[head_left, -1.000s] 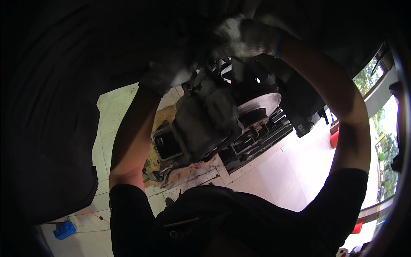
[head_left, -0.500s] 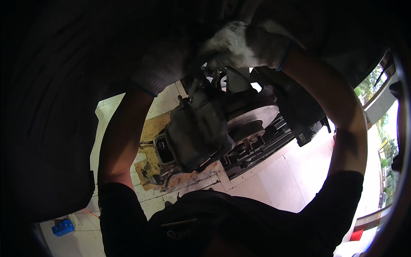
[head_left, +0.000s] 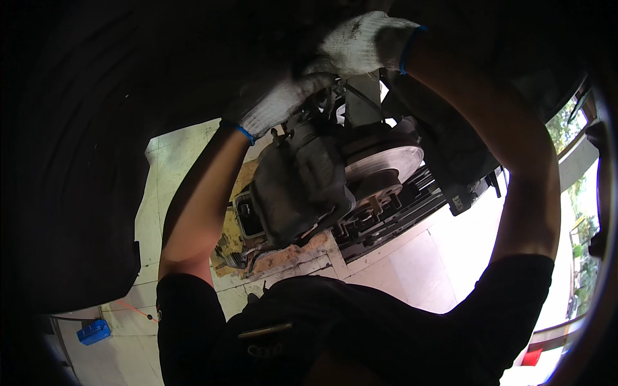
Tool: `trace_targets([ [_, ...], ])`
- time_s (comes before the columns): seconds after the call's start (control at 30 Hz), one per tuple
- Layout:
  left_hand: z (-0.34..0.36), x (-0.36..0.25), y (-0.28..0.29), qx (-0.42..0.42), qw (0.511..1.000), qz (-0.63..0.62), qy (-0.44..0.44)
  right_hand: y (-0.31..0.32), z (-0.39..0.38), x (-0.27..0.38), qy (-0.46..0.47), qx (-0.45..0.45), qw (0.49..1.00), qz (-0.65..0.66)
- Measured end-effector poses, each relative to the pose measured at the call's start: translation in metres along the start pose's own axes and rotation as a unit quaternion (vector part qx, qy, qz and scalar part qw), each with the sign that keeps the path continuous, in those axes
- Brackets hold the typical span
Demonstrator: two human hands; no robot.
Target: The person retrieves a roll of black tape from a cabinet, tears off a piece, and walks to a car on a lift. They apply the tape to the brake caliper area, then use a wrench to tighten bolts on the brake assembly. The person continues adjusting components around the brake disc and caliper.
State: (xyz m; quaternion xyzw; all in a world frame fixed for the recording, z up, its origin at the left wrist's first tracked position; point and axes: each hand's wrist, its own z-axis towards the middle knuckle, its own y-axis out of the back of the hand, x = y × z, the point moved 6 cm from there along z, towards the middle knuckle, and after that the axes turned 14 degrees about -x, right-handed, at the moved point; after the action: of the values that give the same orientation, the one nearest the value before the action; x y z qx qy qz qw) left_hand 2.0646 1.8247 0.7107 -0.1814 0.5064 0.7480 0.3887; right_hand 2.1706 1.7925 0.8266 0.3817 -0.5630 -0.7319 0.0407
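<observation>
Both my hands wear whitish knit gloves with blue cuffs and are raised inside a dark wheel arch. My left hand is closed, its fingers reaching right into the shadow above the brake caliper. Higher and to the right, my right hand is closed too, bent down toward the same dark spot. What the fingers hold is hidden by shadow and by the gloves. Just below them stands a grey metal strut bracket. The brake disc shows its bare, shiny rim right of the caliper.
Dark wheel arch liner surrounds me on the left and above. Stained cardboard lies on the pale tiled floor below. A blue case sits at the lower left, near an orange cord. Something red is at the lower right.
Both gloves have come further into the light. My right hand has moved slightly up, and my left hand has shifted right and closer to it.
</observation>
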Motion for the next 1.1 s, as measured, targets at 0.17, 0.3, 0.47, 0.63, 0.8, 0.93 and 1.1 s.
trace_targets([
  [0.17,-0.007,0.006,0.004,-0.132,0.99,-0.028,-0.038,-0.008,0.021,0.0,0.047,0.041,0.998,-0.025],
  [0.3,-0.011,0.024,-0.002,-0.143,0.988,-0.034,-0.048,-0.016,0.023,-0.008,0.05,0.076,0.996,0.013],
  [0.47,-0.012,0.034,-0.004,-0.222,0.954,0.019,-0.201,-0.022,0.038,0.004,0.097,0.008,0.993,-0.069],
  [0.63,0.0,0.045,-0.018,-0.165,0.96,0.13,-0.187,-0.003,0.036,0.031,0.089,0.014,0.987,-0.132],
  [0.8,0.006,0.045,-0.032,-0.021,0.869,0.441,-0.223,0.005,-0.013,0.048,0.063,0.105,0.992,-0.024],
  [0.93,0.001,0.027,-0.008,-0.14,0.892,0.311,-0.295,-0.003,-0.023,0.066,0.139,0.082,0.985,0.053],
  [1.1,0.007,0.04,-0.005,-0.093,0.981,0.105,-0.132,0.004,-0.008,0.015,0.005,0.021,0.997,0.073],
])
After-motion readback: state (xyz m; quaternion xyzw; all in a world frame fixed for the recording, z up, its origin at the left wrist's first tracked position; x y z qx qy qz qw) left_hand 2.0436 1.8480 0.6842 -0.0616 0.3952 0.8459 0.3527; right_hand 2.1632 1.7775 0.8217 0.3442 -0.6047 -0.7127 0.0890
